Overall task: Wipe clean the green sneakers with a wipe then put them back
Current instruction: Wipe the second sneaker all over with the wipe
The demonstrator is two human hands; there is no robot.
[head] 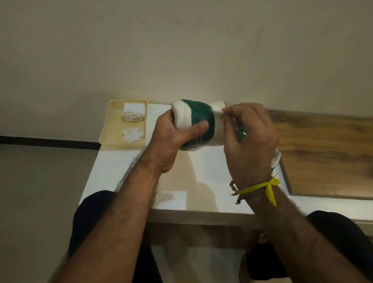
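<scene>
Plain beige wall up top, and below it a glossy white tabletop (136, 182) butted against a brown wood-grain surface (330, 152) on the right. From where I'm watching, the left hand (170, 140) has its fingers curled round the heel end of a green sneaker with a white sole and white heel band (195, 120), thumb pressed on the side, holding it up off the table. The right hand (249, 142) is pinching a white wipe (218, 125) that's wrapped against the middle of that shoe. There's a yellow string band (262, 187) tied on the right wrist. Just past that hand a bit of the second green and white sneaker (275, 159) pokes out on the table, mostly hidden. Back left sits a pale yellow plastic tray (111, 125) with a folded stack of white wipes (133, 112) and a crumpled white wipe (133, 134) in it
</scene>
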